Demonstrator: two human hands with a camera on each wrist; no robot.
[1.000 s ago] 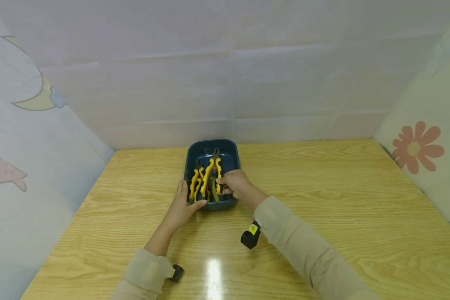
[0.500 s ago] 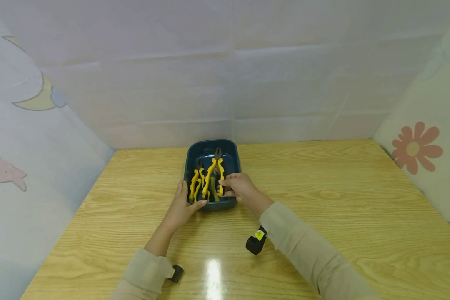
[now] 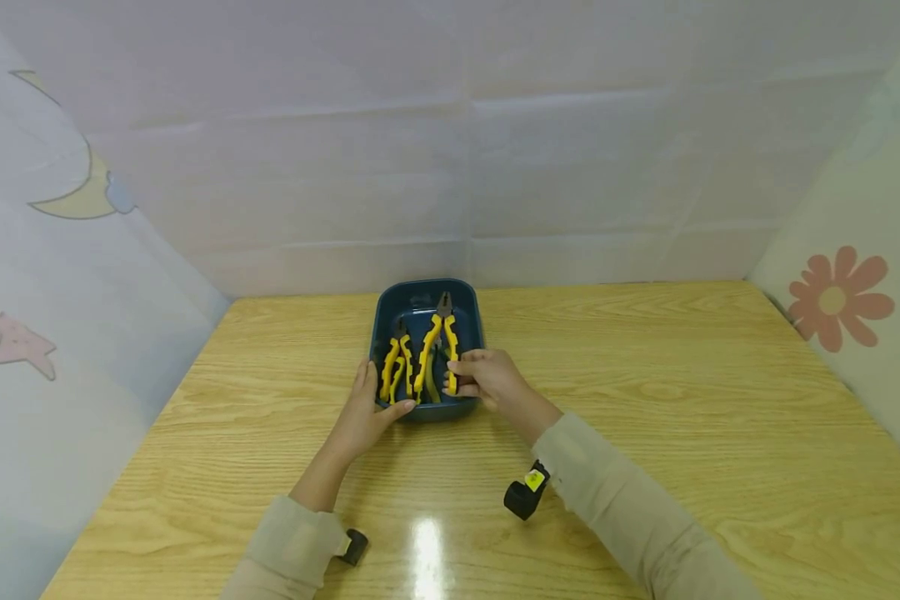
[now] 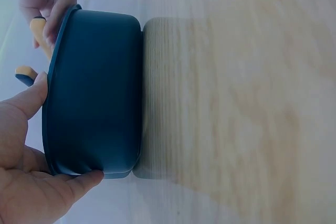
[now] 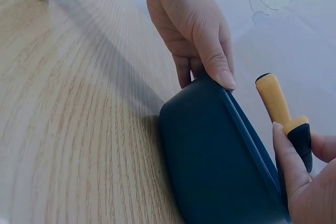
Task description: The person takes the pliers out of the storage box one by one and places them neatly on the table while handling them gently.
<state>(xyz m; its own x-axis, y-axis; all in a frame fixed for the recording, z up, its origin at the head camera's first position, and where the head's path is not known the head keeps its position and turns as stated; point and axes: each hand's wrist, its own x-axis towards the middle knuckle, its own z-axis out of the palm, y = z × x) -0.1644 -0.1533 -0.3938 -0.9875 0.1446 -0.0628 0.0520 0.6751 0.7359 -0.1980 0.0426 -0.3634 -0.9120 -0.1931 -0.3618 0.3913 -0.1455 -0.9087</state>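
In the head view a dark blue rectangular bin (image 3: 444, 413) sits at the back middle of the wooden table. My left hand (image 3: 356, 423) grips its front left corner, thumb over the front rim and fingers along the left side. My right hand (image 3: 497, 382), at the bin's right rim, pinches the right handle of a pair of combination pliers (image 3: 427, 354) with yellow and black grips. These pliers point away from me, handles spread, over the right half of the bin. Other yellow-handled pliers (image 3: 388, 371) lie at the left inside, partly overlapping; another yellowish handle (image 3: 432, 379) shows beneath the held pair.
A pale cloth wall (image 3: 465, 167) rises right behind the bin. Printed cloth walls, one with a red flower (image 3: 840, 298), stand at both sides. The table (image 3: 645, 375) stretches to the left and right. Black wrist cameras (image 3: 523, 498) hang under both sleeves.
My right hand has shifted to the right and slightly toward me, carrying the held pliers rightward within the bin. My left hand and the bin have stayed in place.
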